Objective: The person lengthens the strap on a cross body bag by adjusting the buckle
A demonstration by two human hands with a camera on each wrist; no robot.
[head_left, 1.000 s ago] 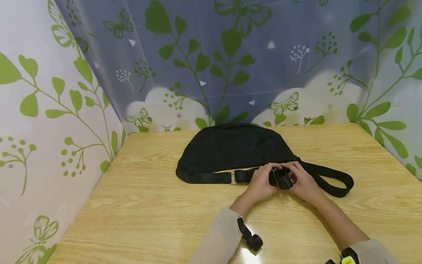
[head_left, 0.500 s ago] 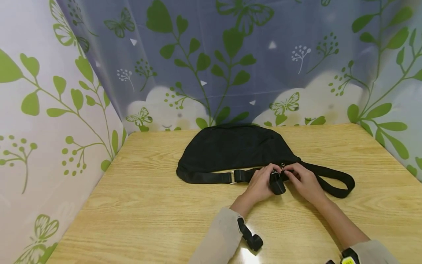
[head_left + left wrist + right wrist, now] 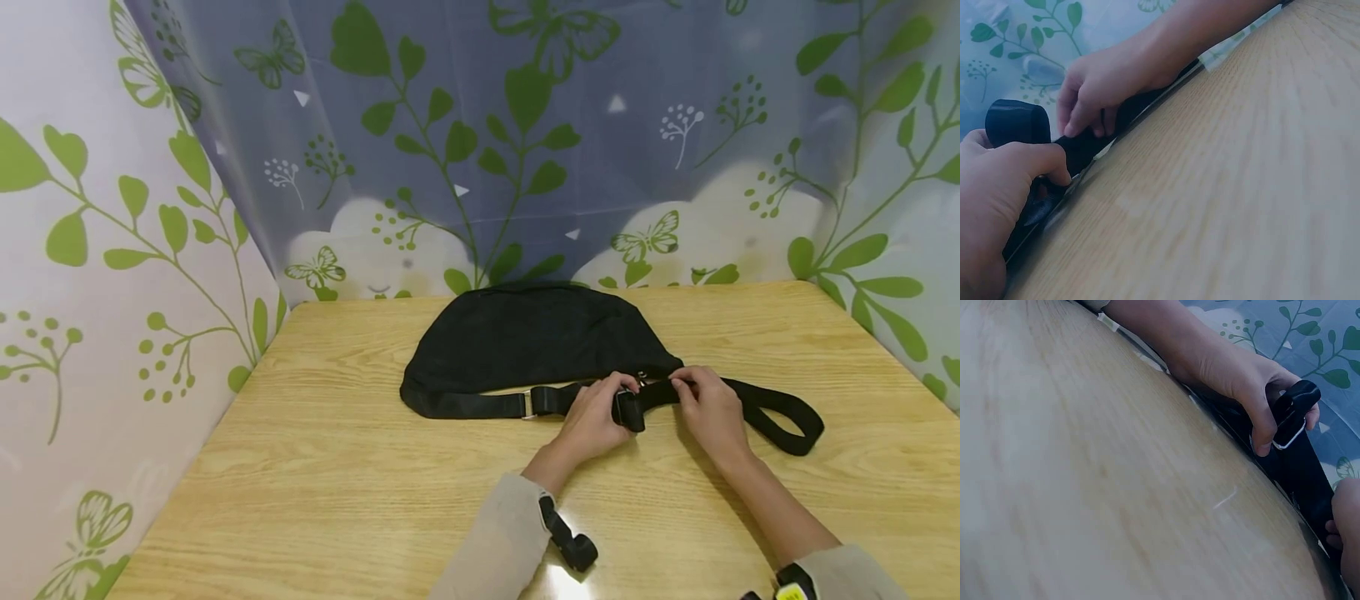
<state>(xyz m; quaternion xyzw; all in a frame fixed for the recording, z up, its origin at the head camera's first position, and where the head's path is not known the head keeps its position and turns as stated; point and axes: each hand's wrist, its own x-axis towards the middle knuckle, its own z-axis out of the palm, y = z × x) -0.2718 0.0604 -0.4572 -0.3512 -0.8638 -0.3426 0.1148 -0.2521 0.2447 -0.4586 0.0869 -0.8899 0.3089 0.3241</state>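
A black waist bag [image 3: 525, 337] lies flat on the wooden table, its strap running along the near side. My left hand [image 3: 597, 414] grips the strap at a metal buckle [image 3: 1291, 439], where a short fold of webbing [image 3: 1017, 122] stands up beside the thumb. Just to the right, my right hand [image 3: 711, 415] pinches the strap [image 3: 658, 393] between thumb and fingers, and a stretch of webbing spans the two hands. Beyond the right hand the strap loops back on the table. The left fingers hide part of the buckle.
A gold-coloured metal slider [image 3: 528, 404] sits on the strap left of the hands. The wooden table [image 3: 337, 492] meets a blue leaf-printed curtain [image 3: 420, 167] behind the bag. A black band [image 3: 567, 537] hangs from the left sleeve.
My right hand has left the buckle and moved right, now pinching the strap. The webbing between the hands has straightened, and the loop at right has slid slightly right. My left hand has stayed put.
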